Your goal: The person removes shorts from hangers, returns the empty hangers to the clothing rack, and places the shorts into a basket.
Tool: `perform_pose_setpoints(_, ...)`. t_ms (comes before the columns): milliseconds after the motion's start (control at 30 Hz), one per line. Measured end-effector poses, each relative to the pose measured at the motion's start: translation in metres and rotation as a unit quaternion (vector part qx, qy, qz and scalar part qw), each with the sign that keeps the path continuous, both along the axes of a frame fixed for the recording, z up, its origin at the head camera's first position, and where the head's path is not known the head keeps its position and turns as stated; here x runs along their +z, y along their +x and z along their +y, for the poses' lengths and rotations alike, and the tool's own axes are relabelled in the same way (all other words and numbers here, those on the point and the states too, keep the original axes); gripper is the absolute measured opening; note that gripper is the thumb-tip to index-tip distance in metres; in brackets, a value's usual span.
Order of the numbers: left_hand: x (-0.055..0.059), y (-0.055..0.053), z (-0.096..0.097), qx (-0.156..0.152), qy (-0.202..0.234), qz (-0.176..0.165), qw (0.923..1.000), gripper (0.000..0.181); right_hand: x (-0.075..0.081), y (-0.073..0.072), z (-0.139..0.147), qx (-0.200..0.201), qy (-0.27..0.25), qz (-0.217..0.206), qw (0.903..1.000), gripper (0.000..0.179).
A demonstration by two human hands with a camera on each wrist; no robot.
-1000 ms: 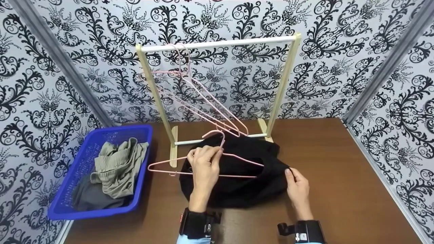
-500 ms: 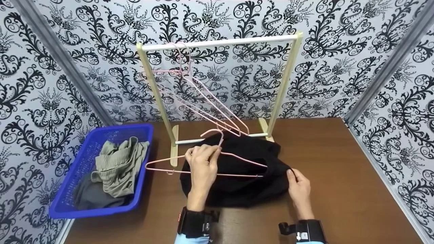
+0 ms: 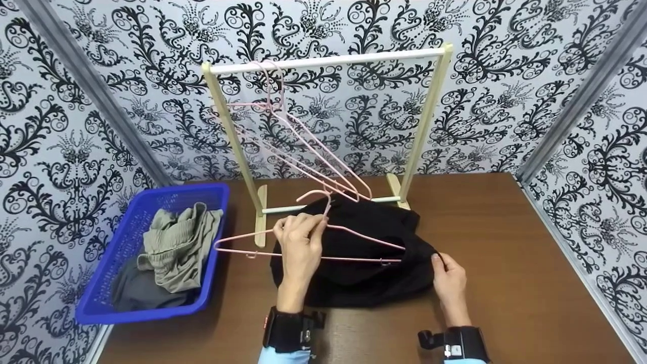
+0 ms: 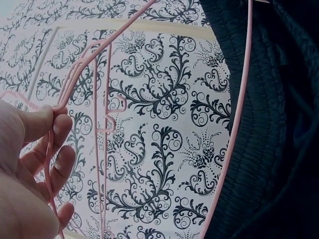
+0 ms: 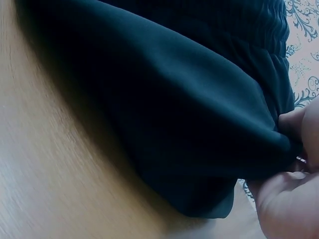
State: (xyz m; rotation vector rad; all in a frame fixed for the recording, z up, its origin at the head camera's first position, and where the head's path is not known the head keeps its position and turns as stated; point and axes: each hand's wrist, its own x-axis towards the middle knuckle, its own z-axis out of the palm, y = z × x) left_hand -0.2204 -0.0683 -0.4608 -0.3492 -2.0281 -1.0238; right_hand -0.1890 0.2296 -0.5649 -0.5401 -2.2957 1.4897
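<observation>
My left hand (image 3: 301, 242) pinches a pink clothes hanger (image 3: 364, 235) just below its hook, thumb against fingertips. The hanger's right end runs into the waist opening of a black garment (image 3: 349, 285) with a gathered elastic waistband, and that tip is hidden inside the cloth. Its left end sticks out bare on the other side. My right hand (image 3: 451, 284) pinches the garment's right edge between thumb and fingers and pulls it out to the right. In the right wrist view, the black cloth (image 5: 174, 84) stretches taut toward those fingertips, over the brown tabletop (image 5: 45, 149).
Behind the garment stands a small wooden rack (image 3: 427, 119) with a white top rail. Two pink hangers (image 3: 357, 194) hang near its left end. At left, a blue plastic basket (image 3: 146, 317) holds khaki elastic-waist clothing (image 3: 172, 253) and a dark grey cloth (image 3: 144, 288).
The left end of the hanger has drawn slightly left with my left hand, while my right hand has pulled the garment's edge slightly right. Both grips are unchanged.
</observation>
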Motion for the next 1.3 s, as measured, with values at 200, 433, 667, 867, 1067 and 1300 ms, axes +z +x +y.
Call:
perform_pose_setpoints(200,0.000,0.000,-0.001,0.004,-0.001,-0.001,1.0000,0.004,-0.004,0.001,0.005,0.001,-0.008,-0.012,0.9999,0.027)
perform_pose_setpoints(433,0.003,0.000,-0.003,0.006,-0.002,0.001,1.0000,0.006,-0.007,0.003,0.007,0.004,0.006,-0.017,0.9998,0.027)
perform_pose_setpoints(667,0.004,0.001,-0.004,0.010,-0.003,0.007,0.9999,0.005,-0.010,0.003,0.012,0.019,0.009,-0.045,0.9988,0.029)
perform_pose_setpoints(867,0.005,0.002,-0.006,0.008,-0.002,0.006,0.9999,0.003,-0.012,0.003,0.015,0.027,0.032,-0.067,0.9969,0.030)
perform_pose_setpoints(1067,0.006,0.003,-0.007,0.010,0.002,0.008,0.9999,0.004,-0.017,0.003,0.016,0.030,0.046,-0.072,0.9959,0.030)
perform_pose_setpoints(1300,0.009,0.004,-0.006,0.008,0.004,0.013,0.9999,0.005,-0.017,0.004,0.018,0.030,0.050,-0.073,0.9957,0.026)
